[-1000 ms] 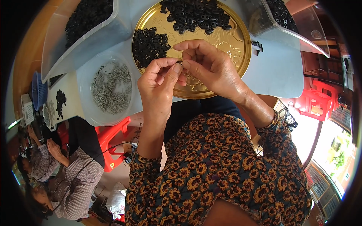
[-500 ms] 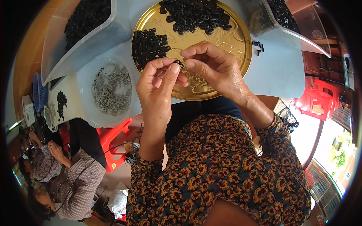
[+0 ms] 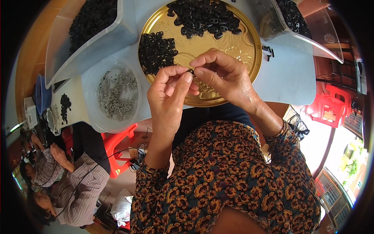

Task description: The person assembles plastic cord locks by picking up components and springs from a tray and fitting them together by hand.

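Above the front of a round gold tray (image 3: 243, 43), my left hand (image 3: 167, 91) pinches a small black plastic piece (image 3: 191, 71) between thumb and forefinger. My right hand (image 3: 230, 80) meets it from the right, its thumb and forefinger closed at the piece's end. Whatever those fingertips hold is too small and covered to make out. Beyond my left hand, small squarish black parts (image 3: 157, 52) lie heaped on the tray. Larger oval black pieces with holes (image 3: 206, 19) form another heap at the tray's far side.
A clear bowl (image 3: 89, 91) of small metal pins (image 3: 117, 97) stands left of the tray. Clear bins of black parts flank it, left (image 3: 93, 43) and right (image 3: 300, 35). Several loose black bits (image 3: 268, 50) lie right of the tray. Another person (image 3: 80, 187) sits at lower left.
Both hands have shifted slightly right and lower in the picture, along with the whole view. My right fingertips have closed in from a small gap to touch the black piece.
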A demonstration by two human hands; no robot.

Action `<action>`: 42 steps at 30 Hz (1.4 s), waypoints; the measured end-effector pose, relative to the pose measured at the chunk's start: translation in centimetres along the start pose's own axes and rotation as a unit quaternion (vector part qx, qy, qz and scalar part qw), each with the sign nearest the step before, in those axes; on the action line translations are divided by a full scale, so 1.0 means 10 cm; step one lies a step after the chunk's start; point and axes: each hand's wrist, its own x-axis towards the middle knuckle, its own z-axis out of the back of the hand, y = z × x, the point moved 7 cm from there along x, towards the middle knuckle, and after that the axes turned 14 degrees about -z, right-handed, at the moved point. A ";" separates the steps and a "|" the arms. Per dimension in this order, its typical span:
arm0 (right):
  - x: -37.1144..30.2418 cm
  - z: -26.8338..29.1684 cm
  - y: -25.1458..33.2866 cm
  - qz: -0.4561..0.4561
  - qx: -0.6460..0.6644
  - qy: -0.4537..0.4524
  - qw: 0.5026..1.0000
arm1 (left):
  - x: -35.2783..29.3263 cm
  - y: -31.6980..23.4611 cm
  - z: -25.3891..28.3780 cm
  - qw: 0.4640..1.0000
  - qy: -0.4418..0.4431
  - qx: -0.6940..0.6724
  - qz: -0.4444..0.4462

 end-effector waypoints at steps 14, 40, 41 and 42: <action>-0.18 -0.01 0.27 0.123 -0.225 -0.006 0.967 | -0.13 0.05 -0.02 0.997 0.033 -0.016 0.070; -0.02 0.11 0.04 -0.111 0.007 -0.036 0.993 | 0.10 0.05 -0.05 0.999 0.025 0.001 0.037; -0.02 0.12 0.06 -0.103 0.021 -0.044 0.993 | 0.11 0.04 -0.04 0.999 0.022 0.000 0.035; -0.02 0.14 0.05 -0.104 0.021 -0.045 0.993 | 0.11 0.04 -0.03 0.999 0.020 -0.001 0.033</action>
